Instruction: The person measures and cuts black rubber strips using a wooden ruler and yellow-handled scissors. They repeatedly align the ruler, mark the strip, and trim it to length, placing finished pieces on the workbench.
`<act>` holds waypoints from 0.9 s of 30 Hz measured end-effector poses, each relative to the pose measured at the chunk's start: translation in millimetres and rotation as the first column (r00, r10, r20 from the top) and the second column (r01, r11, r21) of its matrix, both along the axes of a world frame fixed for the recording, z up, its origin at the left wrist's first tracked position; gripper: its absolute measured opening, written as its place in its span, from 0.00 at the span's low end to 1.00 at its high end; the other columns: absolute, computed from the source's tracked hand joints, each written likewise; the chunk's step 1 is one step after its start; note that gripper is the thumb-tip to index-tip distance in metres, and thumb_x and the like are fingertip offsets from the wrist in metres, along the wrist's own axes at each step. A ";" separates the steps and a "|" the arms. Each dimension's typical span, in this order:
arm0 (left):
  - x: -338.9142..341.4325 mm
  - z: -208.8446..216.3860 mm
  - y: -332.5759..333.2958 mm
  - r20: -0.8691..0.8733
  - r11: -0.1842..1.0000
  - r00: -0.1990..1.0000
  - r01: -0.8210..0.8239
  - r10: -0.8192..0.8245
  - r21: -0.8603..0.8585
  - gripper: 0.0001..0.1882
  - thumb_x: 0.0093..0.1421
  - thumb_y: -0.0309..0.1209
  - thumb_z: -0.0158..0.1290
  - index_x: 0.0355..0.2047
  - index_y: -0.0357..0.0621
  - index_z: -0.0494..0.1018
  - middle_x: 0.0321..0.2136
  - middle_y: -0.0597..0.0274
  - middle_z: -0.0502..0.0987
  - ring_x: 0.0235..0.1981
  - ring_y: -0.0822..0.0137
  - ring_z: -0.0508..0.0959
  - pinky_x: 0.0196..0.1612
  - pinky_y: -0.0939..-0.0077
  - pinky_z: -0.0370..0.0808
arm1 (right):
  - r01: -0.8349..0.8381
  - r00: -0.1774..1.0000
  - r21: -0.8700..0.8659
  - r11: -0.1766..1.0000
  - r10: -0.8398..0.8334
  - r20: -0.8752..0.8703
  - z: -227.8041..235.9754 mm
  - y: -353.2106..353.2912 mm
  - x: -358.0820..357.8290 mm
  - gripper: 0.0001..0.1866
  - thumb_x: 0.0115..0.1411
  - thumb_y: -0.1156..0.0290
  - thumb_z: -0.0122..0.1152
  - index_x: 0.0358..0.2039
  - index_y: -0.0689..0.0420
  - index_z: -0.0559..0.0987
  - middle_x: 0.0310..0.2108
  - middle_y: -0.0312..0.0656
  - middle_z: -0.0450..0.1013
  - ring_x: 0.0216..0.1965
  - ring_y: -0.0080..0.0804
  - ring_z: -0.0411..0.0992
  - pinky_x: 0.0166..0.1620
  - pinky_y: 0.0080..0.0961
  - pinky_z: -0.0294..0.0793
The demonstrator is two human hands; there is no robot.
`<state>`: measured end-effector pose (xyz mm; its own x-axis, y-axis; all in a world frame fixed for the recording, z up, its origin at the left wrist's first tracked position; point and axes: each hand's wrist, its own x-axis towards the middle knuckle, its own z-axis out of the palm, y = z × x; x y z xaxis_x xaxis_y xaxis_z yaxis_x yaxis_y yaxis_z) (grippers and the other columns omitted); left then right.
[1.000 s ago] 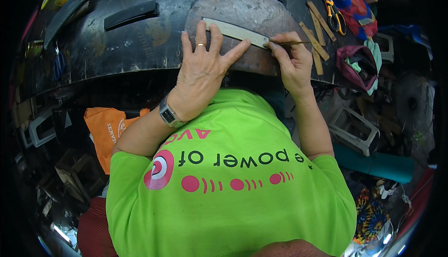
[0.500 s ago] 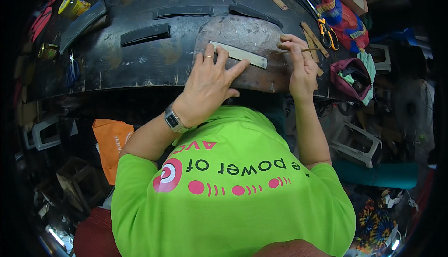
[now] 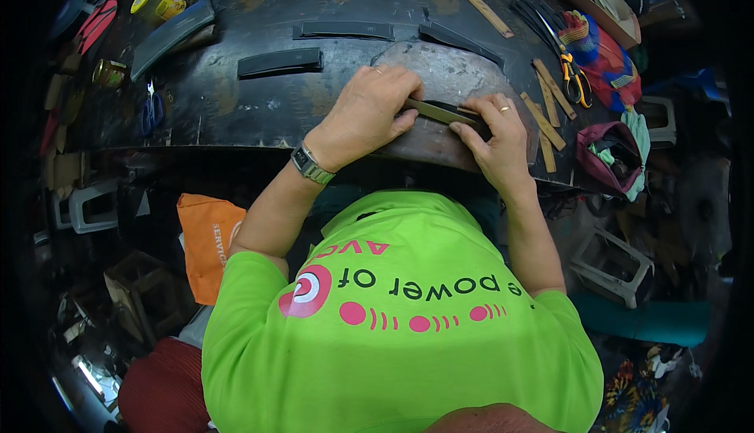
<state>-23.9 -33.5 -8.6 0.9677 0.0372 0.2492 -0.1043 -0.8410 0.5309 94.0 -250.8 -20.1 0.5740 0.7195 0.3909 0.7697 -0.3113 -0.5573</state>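
My left hand (image 3: 375, 111) is closed on the left end of a narrow dark strip (image 3: 441, 114) whose olive-toned face shows between the hands. At the other end, my right hand (image 3: 503, 141) grips the same strip between thumb and fingers. A thin stick-like end (image 3: 469, 111) pokes out by the right fingers; how it is held is mostly hidden. Both hands are over a worn brown-grey board (image 3: 440, 64) at the near table edge. Behind them lie several black strips, one (image 3: 343, 31) straight ahead and another (image 3: 280, 62) to the left.
Orange-handled scissors (image 3: 576, 79), wooden strips (image 3: 550, 91) and a maroon pouch (image 3: 609, 158) lie on the right. At the left are blue-handled scissors (image 3: 151, 111), a yellow-labelled jar (image 3: 159, 2) and a long black piece (image 3: 171, 36). The dark table (image 3: 212, 130) ends before my torso.
The strip lay flat on the board under my left fingers, pale face up; now both hands pinch it and it is tilted. My right hand came left from the board's right side.
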 end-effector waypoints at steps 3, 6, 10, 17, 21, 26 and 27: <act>-0.7 -2.0 -1.9 0.058 0.999 0.998 0.025 -0.022 -0.047 0.17 0.56 0.28 0.64 0.45 0.43 0.76 0.38 0.54 0.78 0.43 0.51 0.79 0.51 0.60 0.74 | -0.027 0.999 0.090 0.996 0.031 -0.036 -5.0 -2.0 0.0 0.11 0.55 0.77 0.69 0.40 0.61 0.82 0.37 0.45 0.78 0.38 0.44 0.77 0.42 0.33 0.76; -0.8 -4.4 0.2 0.076 0.995 0.997 0.014 -0.006 -0.096 0.17 0.57 0.26 0.63 0.48 0.43 0.76 0.40 0.53 0.80 0.44 0.49 0.80 0.49 0.62 0.76 | 0.015 0.996 0.152 0.988 -0.002 -0.089 -13.5 -7.6 2.4 0.11 0.58 0.78 0.68 0.42 0.61 0.82 0.37 0.44 0.79 0.37 0.38 0.77 0.42 0.29 0.76; 5.0 -4.2 6.6 0.101 0.980 0.994 -0.017 0.037 -0.199 0.14 0.62 0.25 0.61 0.48 0.41 0.79 0.42 0.52 0.82 0.43 0.52 0.83 0.47 0.68 0.79 | 0.246 0.896 0.334 0.910 -0.082 -0.436 -26.5 -16.6 7.6 0.08 0.64 0.77 0.65 0.43 0.61 0.82 0.35 0.36 0.78 0.37 0.26 0.76 0.41 0.24 0.74; 69.6 1.1 36.6 0.138 0.946 0.989 -0.003 0.051 -0.324 0.11 0.67 0.29 0.57 0.47 0.41 0.82 0.41 0.57 0.85 0.42 0.64 0.84 0.49 0.73 0.78 | 0.475 0.658 0.607 0.637 0.202 -0.726 -35.0 -24.2 14.7 0.09 0.70 0.73 0.61 0.49 0.59 0.77 0.38 0.32 0.75 0.35 0.14 0.71 0.39 0.13 0.72; 116.6 -8.3 42.9 -0.022 0.981 0.997 -0.073 0.070 -0.179 0.12 0.68 0.34 0.57 0.48 0.44 0.82 0.41 0.56 0.85 0.42 0.62 0.84 0.50 0.70 0.78 | 0.464 0.676 0.601 0.650 0.178 -0.715 -34.6 -23.1 13.7 0.10 0.70 0.73 0.61 0.49 0.60 0.77 0.37 0.32 0.75 0.34 0.15 0.71 0.39 0.13 0.72; 132.1 -34.1 38.5 0.098 0.976 0.995 -0.003 -0.019 0.217 0.14 0.66 0.38 0.58 0.48 0.47 0.83 0.49 0.55 0.82 0.50 0.55 0.81 0.56 0.63 0.75 | 0.469 0.689 0.587 0.660 0.144 -0.711 -33.8 -21.4 11.4 0.10 0.69 0.73 0.62 0.49 0.60 0.78 0.36 0.32 0.75 0.34 0.15 0.71 0.39 0.14 0.71; 134.8 -37.5 38.9 0.087 0.981 0.995 0.024 -0.041 0.195 0.15 0.65 0.40 0.59 0.49 0.48 0.83 0.51 0.55 0.80 0.53 0.55 0.79 0.58 0.61 0.73 | 0.474 0.687 0.590 0.654 0.143 -0.712 -33.7 -21.1 11.1 0.10 0.69 0.73 0.62 0.49 0.60 0.78 0.36 0.32 0.75 0.34 0.15 0.71 0.38 0.14 0.71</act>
